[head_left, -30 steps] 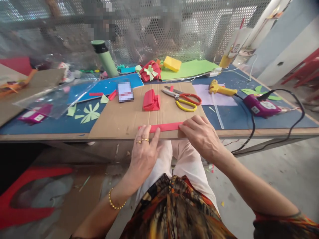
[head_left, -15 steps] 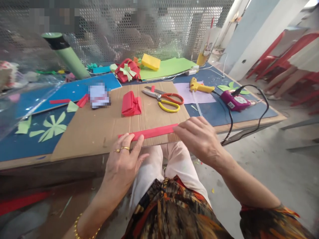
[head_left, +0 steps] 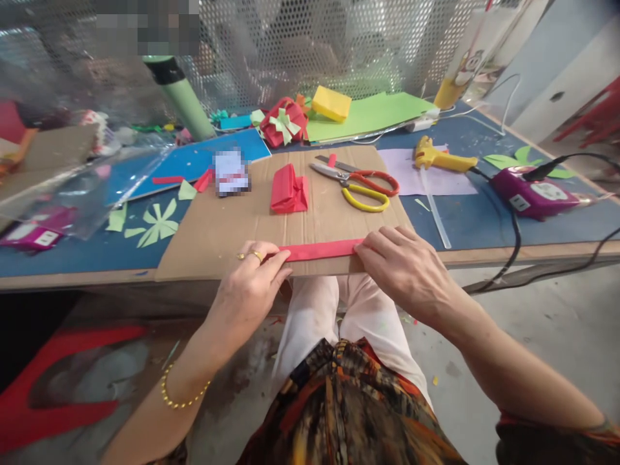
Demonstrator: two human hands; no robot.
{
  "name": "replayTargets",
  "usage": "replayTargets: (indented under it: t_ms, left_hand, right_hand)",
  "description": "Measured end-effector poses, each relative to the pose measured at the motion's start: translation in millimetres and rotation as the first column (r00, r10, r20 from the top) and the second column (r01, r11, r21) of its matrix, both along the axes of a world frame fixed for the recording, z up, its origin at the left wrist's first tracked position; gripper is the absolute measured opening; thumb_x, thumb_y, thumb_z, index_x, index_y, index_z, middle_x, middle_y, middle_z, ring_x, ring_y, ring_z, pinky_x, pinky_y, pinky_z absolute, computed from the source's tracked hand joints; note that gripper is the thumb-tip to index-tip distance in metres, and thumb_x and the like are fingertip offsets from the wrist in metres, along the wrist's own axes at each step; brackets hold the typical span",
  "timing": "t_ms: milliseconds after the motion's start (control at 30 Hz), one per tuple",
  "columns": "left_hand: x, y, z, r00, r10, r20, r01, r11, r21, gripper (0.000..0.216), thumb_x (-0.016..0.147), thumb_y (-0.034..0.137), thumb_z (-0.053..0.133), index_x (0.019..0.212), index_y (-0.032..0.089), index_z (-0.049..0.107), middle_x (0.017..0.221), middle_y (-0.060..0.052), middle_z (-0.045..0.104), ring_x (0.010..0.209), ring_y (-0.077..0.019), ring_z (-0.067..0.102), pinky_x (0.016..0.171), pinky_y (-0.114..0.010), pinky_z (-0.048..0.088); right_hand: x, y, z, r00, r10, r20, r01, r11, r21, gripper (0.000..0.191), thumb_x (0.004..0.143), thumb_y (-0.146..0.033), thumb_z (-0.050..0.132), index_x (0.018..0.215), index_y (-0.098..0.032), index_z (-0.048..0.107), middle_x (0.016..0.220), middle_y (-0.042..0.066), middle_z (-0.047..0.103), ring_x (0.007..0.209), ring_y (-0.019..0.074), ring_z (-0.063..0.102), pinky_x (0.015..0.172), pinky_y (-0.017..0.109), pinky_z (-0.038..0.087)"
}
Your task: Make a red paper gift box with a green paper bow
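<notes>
A narrow red paper strip (head_left: 323, 250) stretches across the front edge of a cardboard sheet (head_left: 232, 242). Its left end is pinched in my left hand (head_left: 254, 278), thumb and fingers closed together. At the other end my right hand (head_left: 404, 261) grips the strip, its fingers curled over. Behind the strip stands a small folded red paper box (head_left: 289, 189). Scissors (head_left: 361, 184) with one orange and one yellow handle lie to its right, their blades partly spread. A small red scrap (head_left: 332, 160) rests by the blades.
A yellow glue gun (head_left: 443, 158) lies on lilac paper at right, beside a purple power socket (head_left: 533, 192) with black cables. Green paper (head_left: 378, 116), a yellow box (head_left: 332, 103), a red paper basket (head_left: 283, 123) and a green bottle (head_left: 186, 106) stand behind. Pale green cutouts (head_left: 159, 224) lie left.
My left fingers, formerly spread flat along the strip, have closed into a pinch at its left end. My right hand keeps its grip. The view has turned left.
</notes>
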State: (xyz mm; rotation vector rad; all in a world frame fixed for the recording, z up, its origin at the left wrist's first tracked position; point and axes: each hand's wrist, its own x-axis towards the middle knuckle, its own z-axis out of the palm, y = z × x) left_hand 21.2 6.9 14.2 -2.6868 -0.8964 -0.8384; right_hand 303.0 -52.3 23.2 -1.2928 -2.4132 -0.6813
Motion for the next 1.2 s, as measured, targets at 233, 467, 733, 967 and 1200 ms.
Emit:
replayTargets:
  t_ms: [233,467,733,967,1200]
  left_hand:
    - [22.8,5.3,10.7,0.995,-0.010,-0.098,0.023,0.991,0.131,0.014,0.104,0.009,0.063,0.101,0.015,0.075,0.095,-0.007,0.075,0.086,-0.0245,0.065,0.076,-0.042,0.047]
    - [21.0,8.4,4.9,0.993,-0.023,-0.116,0.039,0.989,0.141,0.016,0.106,0.013,0.061,0.113,0.010,0.074,0.101,-0.012,0.074,0.090,-0.0259,0.063,0.075,-0.040,0.051]
    - [12.0,26.0,4.6,0.999,-0.042,0.003,0.042,0.997,-0.061,0.024,0.110,0.018,0.055,0.096,0.019,0.074,0.091,-0.005,0.073,0.087,-0.0222,0.064,0.081,-0.040,0.048]
    - [11.3,50.4,11.9,0.999,0.039,0.008,-0.031,0.889,-0.456,0.025,0.106,0.024,0.056,0.088,0.023,0.072,0.088,-0.002,0.072,0.095,-0.0222,0.064,0.091,-0.039,0.047]
    - [19.8,49.1,17.0,0.986,0.169,-0.011,-0.147,0.822,-0.550,0.011,0.098,0.016,0.062,0.089,0.022,0.063,0.086,0.001,0.069,0.089,-0.0211,0.062,0.091,-0.040,0.045]
  right_hand:
    - [3.8,-5.1,-6.5,0.995,-0.022,-0.101,0.017,0.998,-0.058,0.030,0.110,-0.010,0.049,0.092,-0.015,0.073,0.088,0.009,0.070,0.081,0.0232,0.051,0.073,0.034,0.045]
    - [7.8,2.2,-9.2,0.998,-0.013,-0.069,0.011,1.000,-0.021,0.032,0.110,-0.009,0.047,0.090,-0.016,0.071,0.088,0.010,0.068,0.080,0.0229,0.048,0.072,0.036,0.042]
    - [11.9,7.7,-11.8,0.982,-0.022,-0.186,0.002,0.994,-0.108,0.031,0.112,-0.018,0.048,0.090,-0.017,0.071,0.089,0.010,0.067,0.083,0.0226,0.051,0.074,0.037,0.040]
    - [17.9,22.2,-7.9,0.937,-0.047,-0.346,-0.047,0.965,-0.259,0.034,0.112,-0.024,0.047,0.086,-0.019,0.067,0.087,0.008,0.065,0.083,0.0217,0.056,0.077,0.036,0.043]
    - [22.8,44.0,-2.8,0.888,-0.139,-0.438,-0.060,0.910,-0.410,0.020,0.105,-0.022,0.056,0.089,-0.020,0.068,0.087,0.006,0.074,0.081,0.0203,0.064,0.078,0.033,0.045]
